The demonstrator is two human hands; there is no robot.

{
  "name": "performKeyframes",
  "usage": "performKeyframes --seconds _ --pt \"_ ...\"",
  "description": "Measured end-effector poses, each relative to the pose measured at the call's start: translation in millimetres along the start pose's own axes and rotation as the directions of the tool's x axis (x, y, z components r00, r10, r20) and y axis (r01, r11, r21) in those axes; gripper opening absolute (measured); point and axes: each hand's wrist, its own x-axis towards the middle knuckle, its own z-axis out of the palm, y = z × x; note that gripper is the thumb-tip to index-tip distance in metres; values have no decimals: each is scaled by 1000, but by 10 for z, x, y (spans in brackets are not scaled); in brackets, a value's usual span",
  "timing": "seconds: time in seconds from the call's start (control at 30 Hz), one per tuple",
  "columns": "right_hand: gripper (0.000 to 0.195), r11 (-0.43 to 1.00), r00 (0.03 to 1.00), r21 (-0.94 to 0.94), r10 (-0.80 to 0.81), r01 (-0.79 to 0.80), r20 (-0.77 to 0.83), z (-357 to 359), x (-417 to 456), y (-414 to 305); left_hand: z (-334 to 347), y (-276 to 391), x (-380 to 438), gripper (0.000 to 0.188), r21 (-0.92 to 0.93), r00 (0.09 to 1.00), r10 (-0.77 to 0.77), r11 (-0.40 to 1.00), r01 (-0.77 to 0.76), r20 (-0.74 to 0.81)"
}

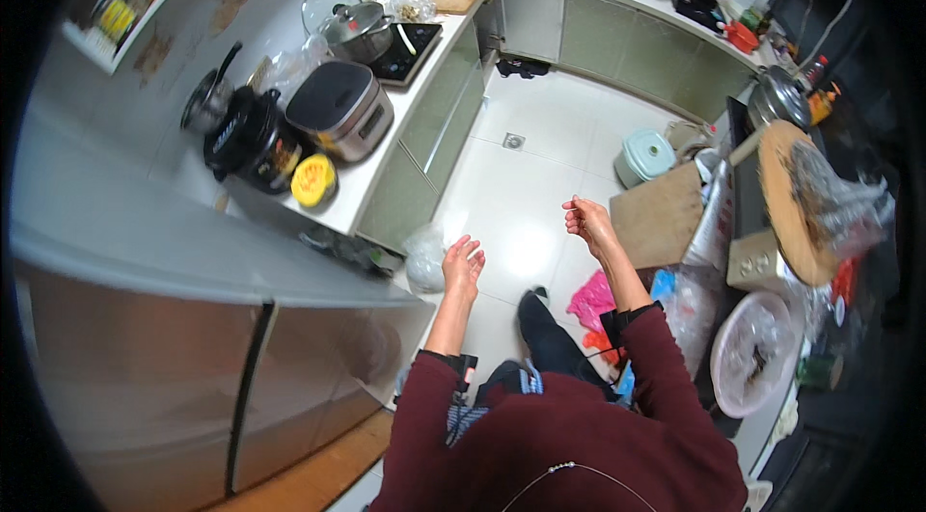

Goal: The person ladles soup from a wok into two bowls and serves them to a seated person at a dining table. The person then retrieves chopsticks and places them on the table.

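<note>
Above the tiled floor point(506, 237), my left hand point(461, 267) is held out with its fingers apart and nothing in it. A tied clear plastic bag point(425, 259) on the floor lies just left of it in the picture. My right hand point(589, 224) is also raised over the floor, fingers loosely curled, holding nothing visible. Closest to that hand on its right is a flat brown cardboard panel point(655, 215). A pink plastic bag point(592, 299) lies on the floor below my right forearm. Neither hand touches an object.
On the left counter stand a rice cooker point(340, 111), a black cooker point(253, 143), a cut pumpkin point(313, 180) and a steel pot point(358, 31). A refrigerator point(145, 382) borders the near left. At right are a lidded bucket point(646, 156), a round wooden board point(785, 201) and a basin point(752, 353).
</note>
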Motion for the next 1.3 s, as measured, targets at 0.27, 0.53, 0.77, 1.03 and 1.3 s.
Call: performKeyframes --seconds 0.27,0.53,0.77,1.03,1.3 --pt "26 980 969 -73 193 -183 157 882 2453 -138 362 524 1409 36 -58 988 -57 997 49 -142" --pt "33 901 891 26 422 -432 170 1513 4571 456 658 758 3234 34 -35 950 -204 979 201 -237" --pt "47 881 864 35 455 -473 214 2011 6146 1153 809 826 4523 32 81 931 -237 960 269 -277" --pt "50 898 907 128 409 -420 102 2692 7445 2017 619 441 5242 31 63 876 -276 943 326 -395" --pt "31 920 924 -96 371 -379 -91 2786 7656 2041 669 276 5465 31 61 866 -250 950 305 -434"
